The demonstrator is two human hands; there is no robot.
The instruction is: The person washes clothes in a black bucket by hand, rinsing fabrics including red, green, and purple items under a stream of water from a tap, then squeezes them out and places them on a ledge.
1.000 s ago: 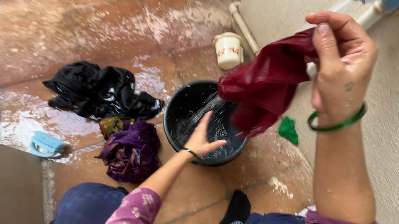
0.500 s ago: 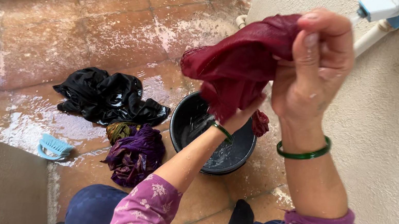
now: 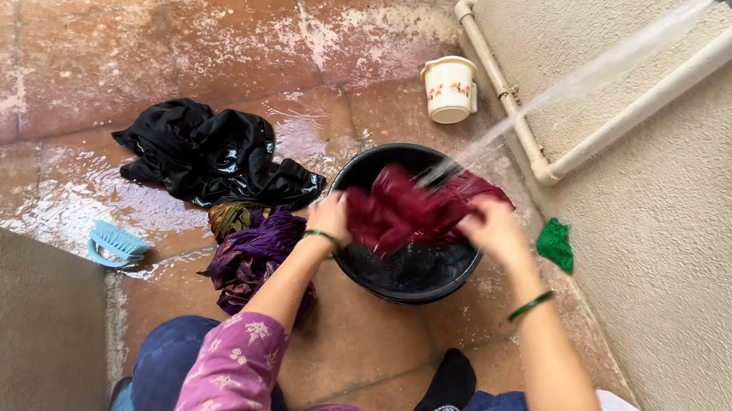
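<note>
Both hands grip a maroon cloth (image 3: 413,210) over a black basin (image 3: 404,273) on the wet tiled floor (image 3: 75,31). Left hand (image 3: 331,218) and right hand (image 3: 496,233) each have fingers closed on the cloth's edges; a stream of water (image 3: 584,79) strikes it from upper right. Left of the basin lie a purple cloth (image 3: 259,253), a black garment (image 3: 211,155) and a blue brush (image 3: 117,245). A cream mug (image 3: 449,88) with a floral print stands by the white pipe (image 3: 498,81); a green scrubber (image 3: 556,244) lies at the wall.
</note>
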